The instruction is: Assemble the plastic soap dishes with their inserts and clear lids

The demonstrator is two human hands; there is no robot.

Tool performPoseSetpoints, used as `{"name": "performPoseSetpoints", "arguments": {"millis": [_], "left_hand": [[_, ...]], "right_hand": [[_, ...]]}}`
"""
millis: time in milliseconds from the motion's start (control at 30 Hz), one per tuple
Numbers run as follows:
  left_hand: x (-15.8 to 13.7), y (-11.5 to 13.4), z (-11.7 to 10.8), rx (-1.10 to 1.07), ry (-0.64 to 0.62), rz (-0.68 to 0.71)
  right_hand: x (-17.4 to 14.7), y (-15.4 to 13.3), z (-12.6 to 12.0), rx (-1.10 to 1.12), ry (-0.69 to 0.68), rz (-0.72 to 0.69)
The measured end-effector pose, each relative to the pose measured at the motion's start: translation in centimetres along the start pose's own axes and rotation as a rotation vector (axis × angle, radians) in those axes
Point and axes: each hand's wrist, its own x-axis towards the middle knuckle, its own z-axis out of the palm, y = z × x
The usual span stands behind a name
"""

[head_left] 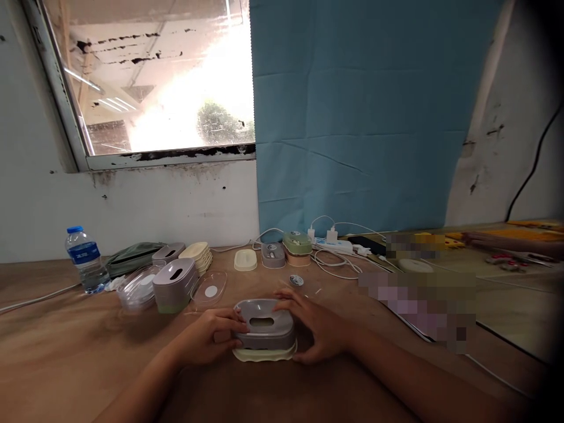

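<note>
A grey plastic box cover (264,339) with an oval slot in its top sits over a cream base (264,355) with a wavy edge, close in front of me. My left hand (215,335) holds the cover's left end, its fingers on the top edge and thumb lower on the side. Around the right end curls my right hand (315,329), fingertips on the top rim and thumb down by the cream base. Whether the cover is fully seated on the base I cannot tell.
Left: a water bottle (86,258), green pouch (132,257), clear lids (141,288), a lilac box (174,288) and stacked cream pieces (202,258). Behind: a cream lid (245,259), grey box (273,255), green-topped box (297,247) and power strip (337,244). Another person's arm (502,241) reaches in.
</note>
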Motion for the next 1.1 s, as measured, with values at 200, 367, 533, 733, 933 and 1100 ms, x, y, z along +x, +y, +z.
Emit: {"name": "performPoseSetpoints", "arguments": {"millis": [200,367,533,733,933,1100], "left_hand": [[0.0,-0.4,0.3,-0.029,-0.025,0.005],[0.0,-0.9,0.9,-0.02,-0.051,0.023],[0.1,-0.7,0.9,-0.028,-0.055,0.017],[0.1,-0.7,0.8,-0.018,-0.015,-0.166],[-0.1,-1.9,2.1,-0.115,-0.024,-0.337],[0.0,-2.1,2.1,-0.127,-0.033,-0.364]], "right_hand": [[0.3,0.0,0.5,0.032,-0.005,0.016],[0.2,0.1,0.6,0.064,-0.125,0.055],[0.1,0.1,0.7,0.096,-0.213,0.091],[0.0,0.3,0.7,0.108,-0.102,0.026],[-0.4,4.1,0.8,-0.021,0.276,0.27],[-0.9,7.9,0.7,-0.051,0.397,0.582]]}}
